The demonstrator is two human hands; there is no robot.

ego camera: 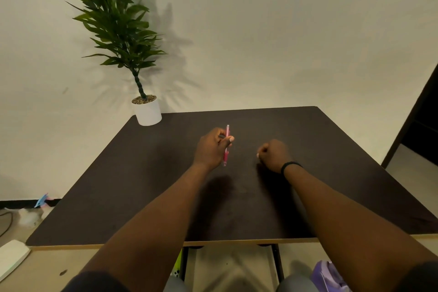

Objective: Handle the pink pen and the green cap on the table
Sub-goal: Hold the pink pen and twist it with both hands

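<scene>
Left hand [212, 148] grips pink pen [226, 147] upright; right hand [272, 154] fisted, contents unseen, beside pen.

My forearms are bare from the elbows down to the fingers. A thin black band [291, 165] circles my right wrist, just behind the fingers. Dark short sleeves [94, 283] show at the bottom edge on both arms, far back from the fingers. Grey trousers [296, 284] cover my knees below.
</scene>
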